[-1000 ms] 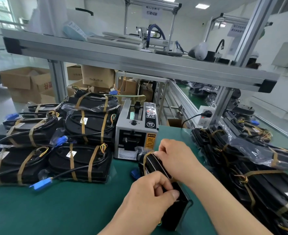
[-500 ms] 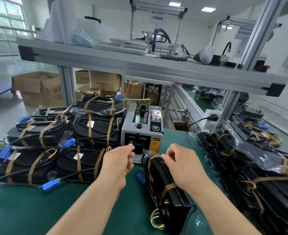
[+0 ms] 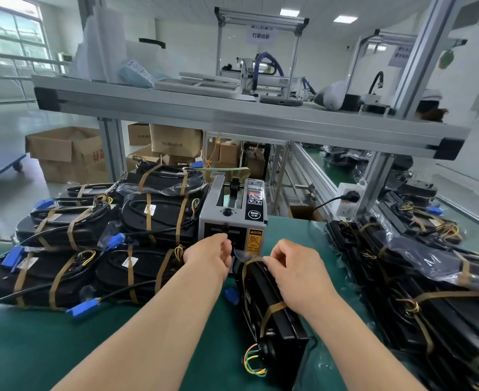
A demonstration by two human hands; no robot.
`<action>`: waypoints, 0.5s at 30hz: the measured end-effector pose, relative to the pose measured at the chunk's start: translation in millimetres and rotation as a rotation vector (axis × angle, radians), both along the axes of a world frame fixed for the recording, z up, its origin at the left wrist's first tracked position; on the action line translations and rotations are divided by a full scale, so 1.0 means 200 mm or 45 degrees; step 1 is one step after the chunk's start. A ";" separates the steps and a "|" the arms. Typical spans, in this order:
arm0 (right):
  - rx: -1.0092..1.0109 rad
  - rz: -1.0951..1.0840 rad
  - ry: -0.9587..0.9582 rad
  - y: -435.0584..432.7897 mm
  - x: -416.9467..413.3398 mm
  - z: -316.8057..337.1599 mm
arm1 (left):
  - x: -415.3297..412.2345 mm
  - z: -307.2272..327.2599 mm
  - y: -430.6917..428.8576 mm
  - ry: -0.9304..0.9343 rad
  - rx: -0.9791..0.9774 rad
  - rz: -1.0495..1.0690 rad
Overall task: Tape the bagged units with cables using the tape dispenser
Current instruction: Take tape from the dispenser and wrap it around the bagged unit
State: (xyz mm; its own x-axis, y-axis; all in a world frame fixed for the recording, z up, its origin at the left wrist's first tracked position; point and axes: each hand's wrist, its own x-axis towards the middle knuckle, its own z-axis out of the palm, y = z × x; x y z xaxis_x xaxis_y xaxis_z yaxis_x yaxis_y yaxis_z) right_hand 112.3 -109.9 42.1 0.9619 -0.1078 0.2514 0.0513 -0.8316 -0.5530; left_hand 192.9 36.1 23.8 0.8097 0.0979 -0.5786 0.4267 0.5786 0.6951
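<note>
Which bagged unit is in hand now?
The upright unit standing on edge just in front of the tape dispenser; the right hand pinches its top. The taped stacks on the left and the pile on the right lie untouched.

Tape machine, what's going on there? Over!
Left hand at dispenser outlet, grip hidden. Right hand holds unit on edge, two bands on. Left stack, right stack, neither blocking.

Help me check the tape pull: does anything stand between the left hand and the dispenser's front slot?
Nothing visible does. The left hand is right at the front slot of the grey box-shaped tape dispenser, its fingers curled there. The black bagged unit, gripped by the right hand, stands beside that path.
</note>
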 end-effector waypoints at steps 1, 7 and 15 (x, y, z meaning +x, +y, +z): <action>0.004 -0.002 0.002 0.00 0.00 0.00 | 0.00 0.00 -0.01 -0.004 -0.002 0.054; 0.129 -0.026 0.038 -0.03 0.02 -0.03 | -0.13 -0.02 0.04 -0.339 0.133 0.000; 0.505 -0.074 0.169 -0.03 0.03 -0.04 | -0.31 0.09 0.08 -0.709 0.612 -0.882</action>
State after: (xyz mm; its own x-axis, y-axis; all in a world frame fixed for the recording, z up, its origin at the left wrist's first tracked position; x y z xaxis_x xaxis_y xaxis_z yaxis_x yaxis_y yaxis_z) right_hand 118.4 -116.7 33.5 0.9726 -0.2263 0.0536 -0.0828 -0.5523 -0.8295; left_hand 130.3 52.6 42.0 0.9196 -0.3727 -0.1240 0.1064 -0.0674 0.9920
